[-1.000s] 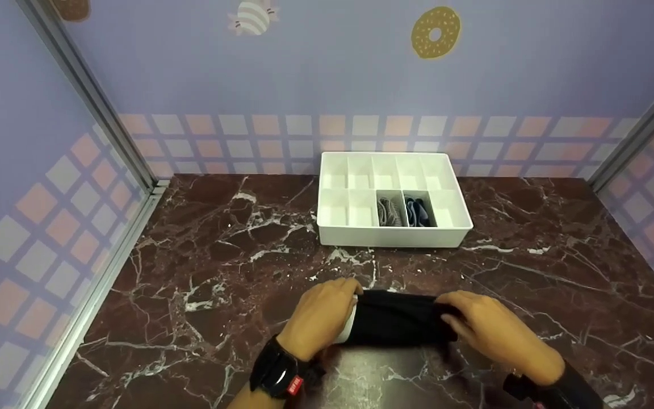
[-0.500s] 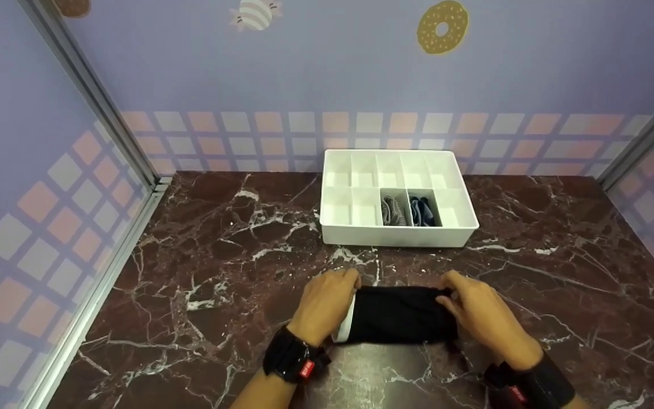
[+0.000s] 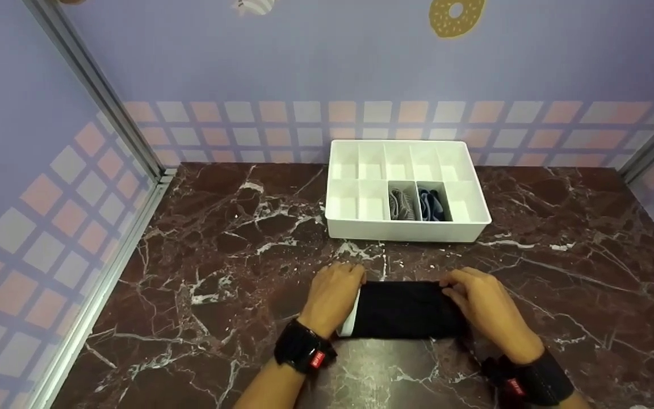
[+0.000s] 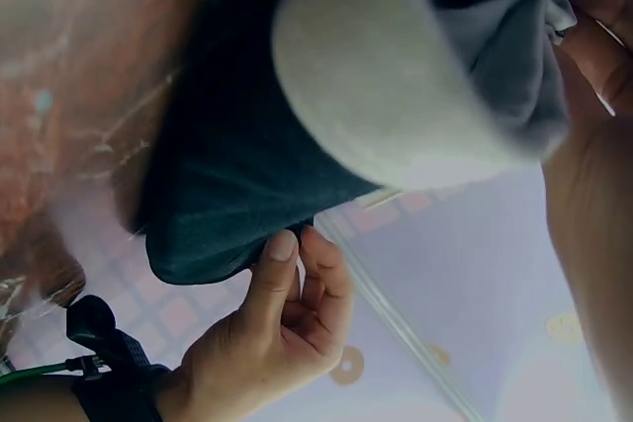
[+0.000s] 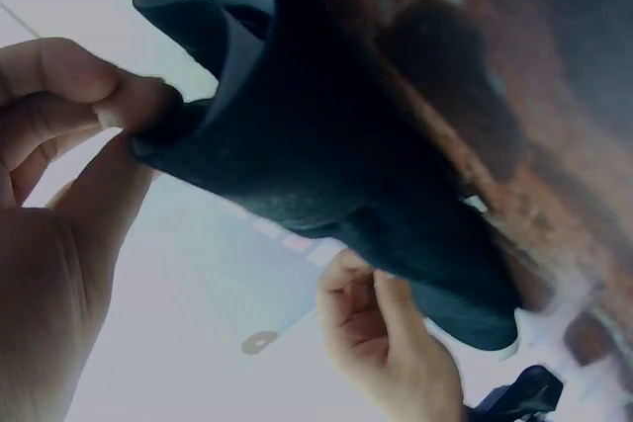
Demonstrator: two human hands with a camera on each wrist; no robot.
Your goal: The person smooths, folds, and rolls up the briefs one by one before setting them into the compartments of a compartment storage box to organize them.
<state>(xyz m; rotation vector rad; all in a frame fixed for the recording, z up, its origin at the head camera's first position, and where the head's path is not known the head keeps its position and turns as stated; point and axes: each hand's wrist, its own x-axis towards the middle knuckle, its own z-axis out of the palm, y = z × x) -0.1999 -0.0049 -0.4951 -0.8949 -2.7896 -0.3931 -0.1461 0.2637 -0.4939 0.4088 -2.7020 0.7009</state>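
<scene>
Between my hands stretches a black folded garment with a white band along its left end, close over the marble-patterned table. My left hand pinches the corner at the white band; grey cloth shows inside that end in the left wrist view. At the other end my right hand pinches the far corner between thumb and fingers. Seen from the right wrist, the garment's right end curves into an open loop beside the right fingers. Both wrists wear black straps.
Behind the hands, a white divided box stands near the wall. Two front compartments hold folded grey striped cloth and dark blue cloth. A metal rail borders the table on the left, along a side wall.
The black garment has gone from rumpled to flatter and straighter between the hands. Both hands keep hold of its ends, with the right fingers shifted slightly at the corner. The head view has tilted down.
</scene>
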